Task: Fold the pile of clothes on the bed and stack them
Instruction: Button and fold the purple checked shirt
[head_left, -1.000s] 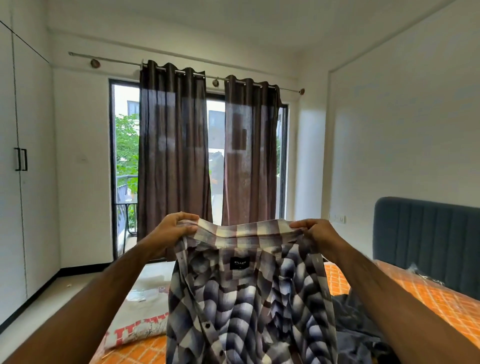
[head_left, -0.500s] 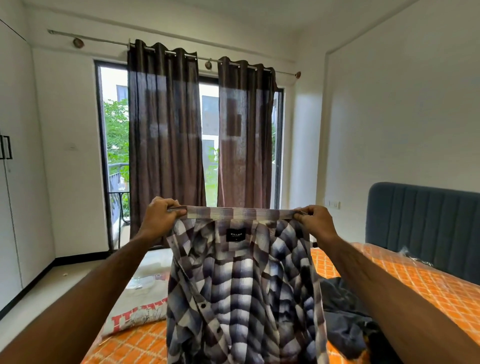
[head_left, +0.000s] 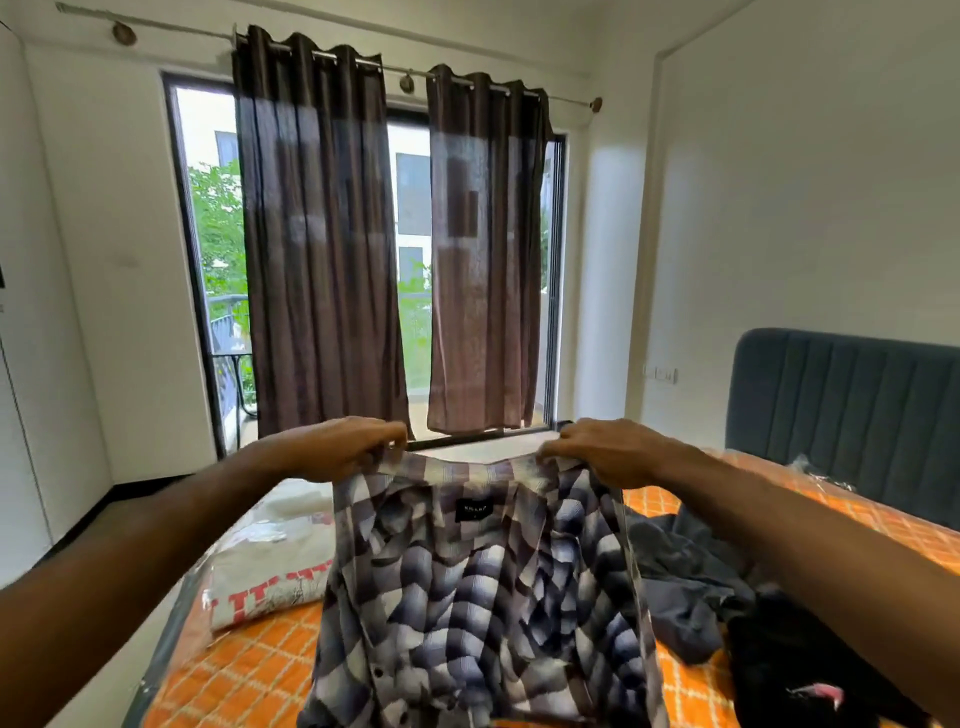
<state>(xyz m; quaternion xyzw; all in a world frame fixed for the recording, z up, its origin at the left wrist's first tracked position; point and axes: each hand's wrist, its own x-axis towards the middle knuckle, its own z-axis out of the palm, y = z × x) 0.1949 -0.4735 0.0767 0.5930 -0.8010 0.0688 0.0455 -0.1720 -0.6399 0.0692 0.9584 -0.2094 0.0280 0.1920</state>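
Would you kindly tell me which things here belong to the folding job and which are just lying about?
Job: blue-and-white checked button shirt, gripped by left hand and right hand; crumpled dark grey garment; black garment.

Lying about: plastic-wrapped white pillow with red print; brown curtains.

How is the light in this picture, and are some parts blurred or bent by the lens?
Head view: daylight comes through the window behind the curtains, so the glass is overexposed; the left hand and right hand gripping the checked shirt look slightly soft; the wide-angle lens bends the curtain rod and stretches the forearms at the edges.
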